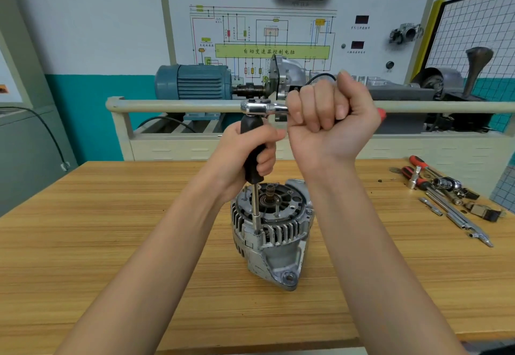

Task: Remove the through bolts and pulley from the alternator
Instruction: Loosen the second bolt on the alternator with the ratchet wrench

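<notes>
Both my bare forearms reach up from the bottom of the frame over a pale wooden bench [83,243]. At centre stands the ribbed silver alternator [271,232], shaft end up, unclamped. My left hand [250,156] wraps the black-handled extension driver [253,154], its steel shaft seated on a through bolt [257,232] at the housing rim. Above, my right hand [331,112] fists the chrome ratchet [262,108]. Hard pulling could tip the loose alternator or cam the socket off, rounding the bolt. Loose tools [446,195] lie at right.
</notes>
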The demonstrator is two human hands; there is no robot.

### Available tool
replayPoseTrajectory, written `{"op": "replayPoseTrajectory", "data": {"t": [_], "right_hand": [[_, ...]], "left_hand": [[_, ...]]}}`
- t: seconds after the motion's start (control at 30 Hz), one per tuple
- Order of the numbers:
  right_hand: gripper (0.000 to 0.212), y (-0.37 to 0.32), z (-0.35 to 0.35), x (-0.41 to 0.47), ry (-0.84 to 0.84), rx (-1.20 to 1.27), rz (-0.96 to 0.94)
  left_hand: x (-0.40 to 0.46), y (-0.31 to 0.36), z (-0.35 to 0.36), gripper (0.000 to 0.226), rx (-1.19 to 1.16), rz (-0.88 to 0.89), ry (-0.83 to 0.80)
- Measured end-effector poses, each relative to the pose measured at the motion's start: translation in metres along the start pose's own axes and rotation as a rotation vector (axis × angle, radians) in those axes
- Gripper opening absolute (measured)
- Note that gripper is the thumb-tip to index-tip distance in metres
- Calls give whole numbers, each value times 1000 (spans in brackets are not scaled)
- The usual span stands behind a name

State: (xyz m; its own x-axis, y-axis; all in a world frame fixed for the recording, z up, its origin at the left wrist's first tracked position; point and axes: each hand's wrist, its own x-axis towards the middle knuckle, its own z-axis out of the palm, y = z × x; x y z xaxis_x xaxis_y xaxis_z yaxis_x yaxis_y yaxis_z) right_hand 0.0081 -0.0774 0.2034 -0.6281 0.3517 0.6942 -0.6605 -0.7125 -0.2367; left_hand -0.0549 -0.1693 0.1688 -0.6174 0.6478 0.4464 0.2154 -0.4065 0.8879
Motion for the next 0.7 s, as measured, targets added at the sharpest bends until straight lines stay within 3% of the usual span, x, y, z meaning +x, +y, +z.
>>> {"op": "replayPoseTrajectory", "data": {"t": [0.07,0.13,0.27,0.4,0.5,0.57,0.63,0.7], "right_hand": [[49,-4,-6,6,98,172,89],[51,-3,-7,7,135,187,69],[52,2,-3,-2,37,-11,-61],[46,14,9,-11,-93,-237,-250],[38,29,16,-24,-153,-558,-500],[37,36,18,-30,-201,-677,-566],[40,36,19,-31,-182,-659,-529],[39,32,19,-26,-168,-517,-443]], "left_hand": [[0,1,2,36,-2,-21,-53],[3,-1,4,41,-8,-29,-46],[4,-3,5,50,-28,-24,-17],[4,-3,4,40,-9,-24,66],[6,-5,17,17,274,207,213],[6,-6,31,26,317,363,181],[3,-6,28,27,262,322,191],[-2,-2,12,22,126,126,248]]}}
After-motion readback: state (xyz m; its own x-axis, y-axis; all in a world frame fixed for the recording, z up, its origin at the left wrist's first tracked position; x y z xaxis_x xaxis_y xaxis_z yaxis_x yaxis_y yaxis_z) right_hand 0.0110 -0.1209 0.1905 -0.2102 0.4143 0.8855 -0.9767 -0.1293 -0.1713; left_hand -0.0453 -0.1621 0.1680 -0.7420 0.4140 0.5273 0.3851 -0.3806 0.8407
